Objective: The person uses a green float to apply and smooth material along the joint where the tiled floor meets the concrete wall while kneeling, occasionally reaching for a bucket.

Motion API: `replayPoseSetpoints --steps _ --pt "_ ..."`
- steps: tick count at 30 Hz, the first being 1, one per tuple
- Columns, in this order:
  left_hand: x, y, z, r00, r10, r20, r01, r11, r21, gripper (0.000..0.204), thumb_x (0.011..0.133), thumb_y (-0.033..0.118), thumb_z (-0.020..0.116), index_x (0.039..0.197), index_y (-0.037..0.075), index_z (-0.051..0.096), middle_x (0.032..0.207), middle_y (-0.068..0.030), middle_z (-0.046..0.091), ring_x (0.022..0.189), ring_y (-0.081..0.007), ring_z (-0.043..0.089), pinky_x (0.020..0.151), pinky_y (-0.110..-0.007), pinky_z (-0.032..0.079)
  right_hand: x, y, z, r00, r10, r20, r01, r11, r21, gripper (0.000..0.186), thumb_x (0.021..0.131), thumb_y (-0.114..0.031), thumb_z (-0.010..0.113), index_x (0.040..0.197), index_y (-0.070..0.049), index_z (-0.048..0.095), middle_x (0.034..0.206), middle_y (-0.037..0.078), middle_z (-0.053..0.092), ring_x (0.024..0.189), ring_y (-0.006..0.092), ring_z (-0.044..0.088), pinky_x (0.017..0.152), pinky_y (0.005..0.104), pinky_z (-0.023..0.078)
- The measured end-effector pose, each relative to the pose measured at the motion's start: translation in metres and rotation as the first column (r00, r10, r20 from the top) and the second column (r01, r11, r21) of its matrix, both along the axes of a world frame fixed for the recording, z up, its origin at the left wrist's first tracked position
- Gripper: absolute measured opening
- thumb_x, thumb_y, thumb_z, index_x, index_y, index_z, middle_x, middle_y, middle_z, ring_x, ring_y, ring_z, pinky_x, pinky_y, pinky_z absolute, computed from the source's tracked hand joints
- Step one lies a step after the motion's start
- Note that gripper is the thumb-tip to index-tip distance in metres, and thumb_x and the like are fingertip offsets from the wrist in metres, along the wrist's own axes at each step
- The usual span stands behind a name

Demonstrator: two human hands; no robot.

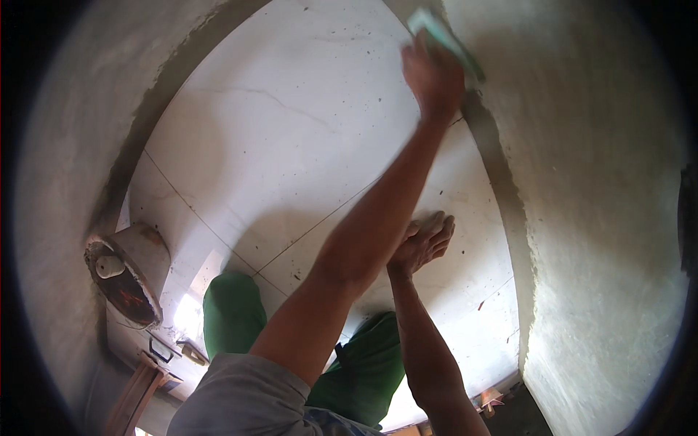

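Note:
My left hand (434,78) reaches far forward to the upper right and is closed around a pale green flat tool (436,33), which looks like a plastering float. Motion blurs the tool, and my fingers hide part of it. It is at the dark, damp-looking mortar strip (502,156) along the foot of the right wall. My right hand (424,243) is nearer to me, to the right of my left forearm. Its fingers are stretched out over the white tiled floor (291,145), seemingly resting on it, with nothing held.
Plastered walls (596,145) curve up on both sides. Another dark mortar strip (149,109) edges the floor on the left. A dirty bucket (149,251) stands at the left wall with a pale object inside. Behind it lies a small handled tool (193,354). My green-trousered knees (234,309) are below.

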State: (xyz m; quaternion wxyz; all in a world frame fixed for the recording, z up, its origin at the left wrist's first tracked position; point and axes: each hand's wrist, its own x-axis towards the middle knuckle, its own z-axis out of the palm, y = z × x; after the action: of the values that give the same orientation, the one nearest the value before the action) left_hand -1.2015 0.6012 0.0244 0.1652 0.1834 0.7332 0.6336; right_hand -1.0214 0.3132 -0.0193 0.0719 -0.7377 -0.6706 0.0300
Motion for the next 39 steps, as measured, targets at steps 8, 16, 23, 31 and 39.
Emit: replayPoseSetpoints --steps 8,16,23,31,39 --pt "0.001 -0.009 0.031 0.997 0.058 -0.053 -0.052 0.992 0.113 0.030 0.102 0.014 0.060 0.128 0.000 0.065 0.113 -0.0259 0.070 0.106 -0.0466 0.069 0.092 -0.054 0.054 -0.001 -0.007 0.011 0.998 0.002 0.062 0.004 0.996 -0.094 0.080 0.108 -0.055 0.041 0.167 -0.005 0.022 0.168 0.028 0.025 0.158 0.0460 0.025 0.123 0.0635 0.025" --pt "0.046 -0.018 0.026 0.993 0.096 -0.064 -0.083 0.978 0.192 0.032 0.099 0.013 0.063 0.129 0.006 0.067 0.105 -0.0186 0.071 0.090 -0.0374 0.070 0.084 -0.050 0.056 0.015 -0.003 0.003 0.994 0.057 0.090 -0.055 0.998 -0.021 0.080 0.108 -0.056 0.041 0.168 -0.007 0.020 0.168 0.028 0.025 0.157 0.0464 0.027 0.123 0.0644 0.025" --pt "0.068 -0.049 0.011 0.999 0.005 0.051 -0.012 0.988 0.154 0.033 0.098 0.013 0.066 0.131 0.006 0.070 0.108 -0.0178 0.072 0.094 -0.0358 0.070 0.087 -0.049 0.056 0.000 -0.002 0.014 0.986 -0.084 -0.143 0.065 0.989 -0.134 0.084 0.108 -0.060 0.039 0.168 -0.006 0.019 0.167 0.030 0.027 0.157 0.0474 0.025 0.123 0.0638 0.024" --pt "0.074 -0.050 0.008 0.998 0.056 0.003 -0.056 0.993 0.101 0.028 0.101 0.014 0.066 0.126 0.003 0.074 0.101 -0.0157 0.070 0.096 -0.0347 0.070 0.086 -0.047 0.056 0.010 -0.009 0.002 0.995 0.072 0.073 -0.069 0.997 -0.047 0.075 0.111 -0.053 0.037 0.168 -0.006 0.020 0.169 0.029 0.023 0.157 0.0474 0.024 0.123 0.0645 0.023" --pt "0.020 -0.026 -0.016 0.971 0.069 -0.227 -0.074 0.997 -0.014 0.038 0.092 0.004 0.069 0.128 0.007 0.078 0.090 -0.0148 0.069 0.086 -0.0309 0.067 0.077 -0.045 0.054 -0.006 -0.013 0.014 0.996 0.069 0.053 -0.067 0.997 -0.040 0.072 0.111 -0.046 0.037 0.166 -0.003 0.022 0.166 0.030 0.027 0.156 0.0485 0.025 0.123 0.0649 0.024"
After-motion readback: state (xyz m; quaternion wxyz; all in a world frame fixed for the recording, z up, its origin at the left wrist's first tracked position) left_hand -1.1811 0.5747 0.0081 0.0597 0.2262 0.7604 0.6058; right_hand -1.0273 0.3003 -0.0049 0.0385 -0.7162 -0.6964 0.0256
